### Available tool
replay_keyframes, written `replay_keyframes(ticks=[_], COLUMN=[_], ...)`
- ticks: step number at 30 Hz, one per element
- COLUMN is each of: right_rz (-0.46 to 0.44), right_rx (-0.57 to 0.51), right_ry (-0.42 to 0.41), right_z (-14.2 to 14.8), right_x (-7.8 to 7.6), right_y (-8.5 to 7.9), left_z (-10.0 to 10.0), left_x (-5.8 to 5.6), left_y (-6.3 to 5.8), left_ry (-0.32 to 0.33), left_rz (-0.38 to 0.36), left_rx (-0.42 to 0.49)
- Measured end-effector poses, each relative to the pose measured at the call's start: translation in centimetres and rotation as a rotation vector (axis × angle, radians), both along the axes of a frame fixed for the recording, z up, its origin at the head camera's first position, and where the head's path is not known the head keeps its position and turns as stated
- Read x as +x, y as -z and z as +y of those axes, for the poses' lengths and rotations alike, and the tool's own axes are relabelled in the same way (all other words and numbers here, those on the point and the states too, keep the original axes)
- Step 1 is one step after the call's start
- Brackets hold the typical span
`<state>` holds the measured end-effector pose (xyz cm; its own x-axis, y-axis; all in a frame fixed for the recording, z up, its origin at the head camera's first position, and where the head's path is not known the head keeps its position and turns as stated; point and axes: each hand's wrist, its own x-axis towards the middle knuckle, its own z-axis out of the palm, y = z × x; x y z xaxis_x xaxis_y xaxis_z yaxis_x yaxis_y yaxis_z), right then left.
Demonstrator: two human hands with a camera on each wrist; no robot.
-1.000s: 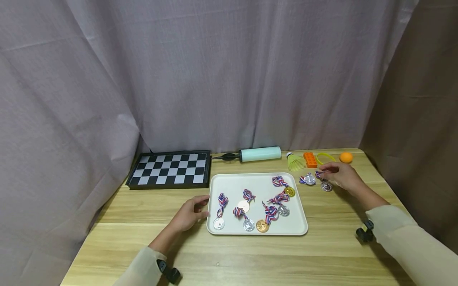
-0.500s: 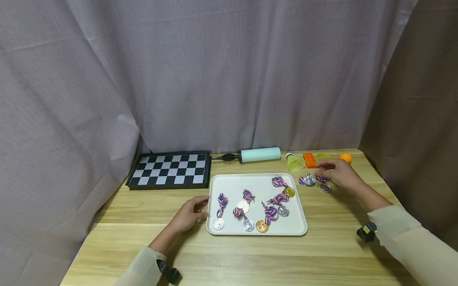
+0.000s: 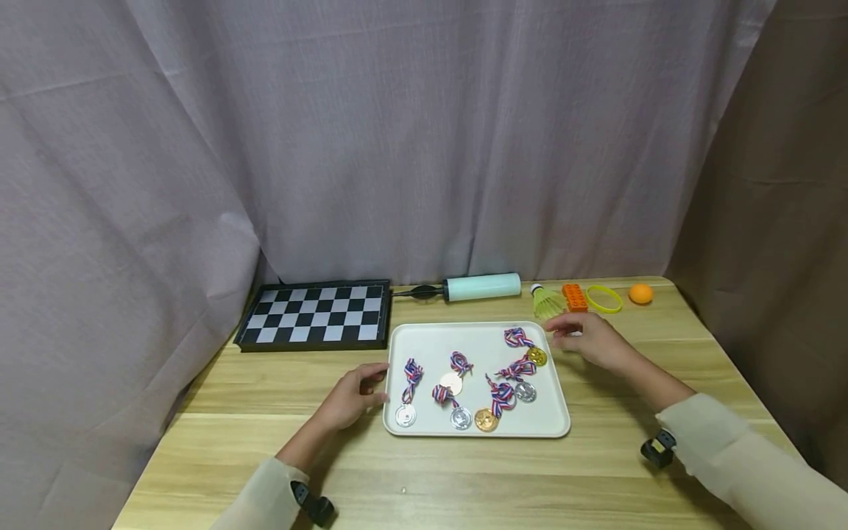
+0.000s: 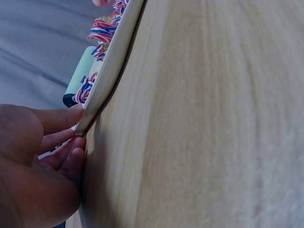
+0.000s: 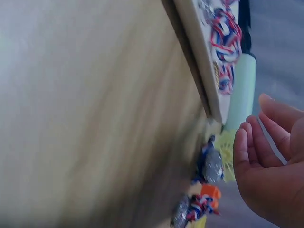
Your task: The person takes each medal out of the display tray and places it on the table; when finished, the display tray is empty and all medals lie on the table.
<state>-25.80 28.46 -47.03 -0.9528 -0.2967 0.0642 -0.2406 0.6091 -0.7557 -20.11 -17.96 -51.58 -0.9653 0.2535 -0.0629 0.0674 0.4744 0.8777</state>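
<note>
My left hand (image 3: 352, 395) rests at the left edge of a white tray (image 3: 424, 335), thumb and fingertips touching its rim. Several medals on red, white and blue ribbons lie in the tray, among them a bronze-coloured medal (image 3: 486, 419) and a gold medal (image 3: 537, 356). My right hand (image 3: 591, 340) hovers by the tray's upper right corner, fingers loosely bent and nothing between them. Below it in the right wrist view, a silver medal (image 5: 213, 166) and another silver medal (image 5: 180, 212) lie on the table; the hand mostly hides them in the head view.
Along the back stand a chessboard (image 3: 318, 314), a mint-green hand pump (image 3: 483, 287), a yellow shuttlecock (image 3: 547, 302), an orange toy brick (image 3: 574, 297), a yellow ring (image 3: 604, 299) and an orange ball (image 3: 640, 294). A grey curtain (image 3: 424, 147) hangs behind the wooden table (image 3: 424, 478).
My right hand has let go of the right-hand silver medal's ribbon and moved left towards the tray, over the two loose medals. The left hand and the tray have stayed put.
</note>
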Motion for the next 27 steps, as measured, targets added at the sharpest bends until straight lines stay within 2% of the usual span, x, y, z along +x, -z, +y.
replay_keyframes(ticks=[5, 11, 17, 22, 27], right_rz=[-0.014, -0.013, 0.013, 0.055, 0.053], right_rx=[0.002, 0.061, 0.126, 0.170, 0.188], right_ry=[-0.017, 0.014, 0.026, 0.002, -0.011], right_z=[-0.9, -1.5, -2.1, -2.4, -2.4], right_x=[0.3, 0.2, 0.3, 0.3, 0.0], right_y=[1.4, 2.8, 3.2, 3.3, 3.3], left_z=[0.0, 0.0, 0.0, 0.0, 0.0], left_x=[0.0, 0.0, 0.0, -0.1, -0.1], left_y=[0.0, 0.1, 0.3, 0.3, 0.3], left_ry=[0.007, 0.005, 0.000, 0.000, -0.003], left_rz=[0.009, 0.010, 0.008, 0.010, 0.010], left_rx=[-0.002, 0.006, 0.005, 0.002, -0.003])
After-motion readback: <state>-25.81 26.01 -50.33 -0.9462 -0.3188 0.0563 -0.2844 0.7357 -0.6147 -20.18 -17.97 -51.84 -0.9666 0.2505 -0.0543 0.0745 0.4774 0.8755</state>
